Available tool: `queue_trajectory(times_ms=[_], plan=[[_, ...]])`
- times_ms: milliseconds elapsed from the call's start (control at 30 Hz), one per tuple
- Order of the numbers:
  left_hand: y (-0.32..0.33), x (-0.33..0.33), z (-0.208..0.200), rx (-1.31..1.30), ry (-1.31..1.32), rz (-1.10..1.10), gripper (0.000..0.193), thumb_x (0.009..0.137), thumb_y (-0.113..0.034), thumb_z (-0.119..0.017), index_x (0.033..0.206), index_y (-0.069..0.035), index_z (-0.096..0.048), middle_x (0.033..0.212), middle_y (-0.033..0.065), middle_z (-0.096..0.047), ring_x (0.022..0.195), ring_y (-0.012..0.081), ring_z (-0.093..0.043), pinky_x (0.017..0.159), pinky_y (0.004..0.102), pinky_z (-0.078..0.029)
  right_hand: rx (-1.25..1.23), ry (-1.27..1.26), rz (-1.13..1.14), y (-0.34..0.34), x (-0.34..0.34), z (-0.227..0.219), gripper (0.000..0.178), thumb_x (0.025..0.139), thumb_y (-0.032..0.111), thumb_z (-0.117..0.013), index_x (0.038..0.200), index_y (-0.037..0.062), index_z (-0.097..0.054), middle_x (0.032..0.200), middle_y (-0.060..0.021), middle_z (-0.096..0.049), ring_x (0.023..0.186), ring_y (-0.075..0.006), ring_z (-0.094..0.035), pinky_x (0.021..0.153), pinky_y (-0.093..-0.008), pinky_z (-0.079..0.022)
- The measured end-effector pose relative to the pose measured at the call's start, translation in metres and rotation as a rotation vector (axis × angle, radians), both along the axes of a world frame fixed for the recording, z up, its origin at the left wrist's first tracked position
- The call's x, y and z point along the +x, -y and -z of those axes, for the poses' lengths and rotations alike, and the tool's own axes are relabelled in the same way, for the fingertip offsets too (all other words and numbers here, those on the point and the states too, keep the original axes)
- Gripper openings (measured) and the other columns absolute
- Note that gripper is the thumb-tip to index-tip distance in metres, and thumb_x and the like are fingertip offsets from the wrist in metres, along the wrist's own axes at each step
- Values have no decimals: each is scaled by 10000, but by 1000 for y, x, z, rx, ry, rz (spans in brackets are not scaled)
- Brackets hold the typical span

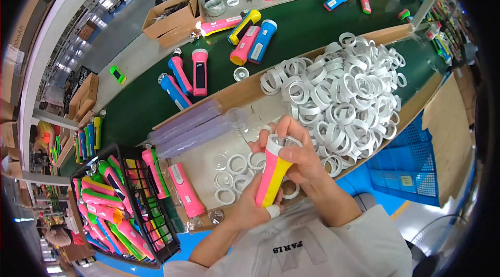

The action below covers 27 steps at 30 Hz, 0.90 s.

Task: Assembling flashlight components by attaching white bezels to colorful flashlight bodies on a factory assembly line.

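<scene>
As fingers (296,128) grip — flashlight (270,177) between, tilted

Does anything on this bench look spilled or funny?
Maybe one thing: a small round piece lies loose on the green surface, just outside the cardboard-edged tray. The white rings are jumbled, but inside it. I see no damage on the held pink-and-yellow flashlight.

My bare left hand (249,208) grips low with curled fingers, a white covering on one, its bent forearm (216,244) rising rightward. My bare right hand (306,160) grips higher, fingers bent, its forearm (336,201) angled up leftward.
</scene>
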State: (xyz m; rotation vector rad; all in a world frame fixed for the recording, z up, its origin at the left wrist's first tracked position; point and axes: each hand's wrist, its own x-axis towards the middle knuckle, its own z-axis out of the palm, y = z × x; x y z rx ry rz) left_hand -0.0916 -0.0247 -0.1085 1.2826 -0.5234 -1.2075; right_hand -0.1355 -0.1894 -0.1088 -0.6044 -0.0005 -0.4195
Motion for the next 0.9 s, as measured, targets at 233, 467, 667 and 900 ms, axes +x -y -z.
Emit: queue_trajectory(times_ms=[233, 467, 667, 900], plan=[[-7, -27, 1, -264, -938, 208, 691, 673, -88, -759, 1250, -11, -387, 772, 89, -502, 519, 150, -499, 441, 266, -402, 348, 426, -219, -12, -1, 17, 223, 759, 219, -666, 824, 132, -472, 955, -153, -558, 991, -328, -612, 1105, -538, -263], [-4, -1, 21, -1, 578, 52, 615, 675, -33, -695, 1228, 12, -430, 891, 147, -611, 703, 291, -625, 624, 359, -506, -179, 119, 138, -2, -17, 21, 224, 778, 45, -637, 824, 116, -429, 942, -162, -559, 971, -282, -618, 985, -477, -436], [12, 31, 18, 192, 783, 73, 724, 639, -61, -682, 1297, -4, -386, 1049, 246, -586, 950, 426, -603, 811, 432, -486, -88, -252, 238, 3, -6, 10, 295, 879, 182, -623, 1092, 82, -445, 1083, -129, -566, 983, -248, -615, 895, -399, -495], [142, 169, -20, 306, 1383, 93, 633, 820, -285, -656, 1335, -36, -385, 1080, 225, -620, 986, 413, -605, 831, 428, -488, -1577, -640, 265, 14, 30, 34, 362, 840, 221, -668, 1113, 8, -561, 1177, -218, -527, 1050, -330, -579, 797, -386, -526]])
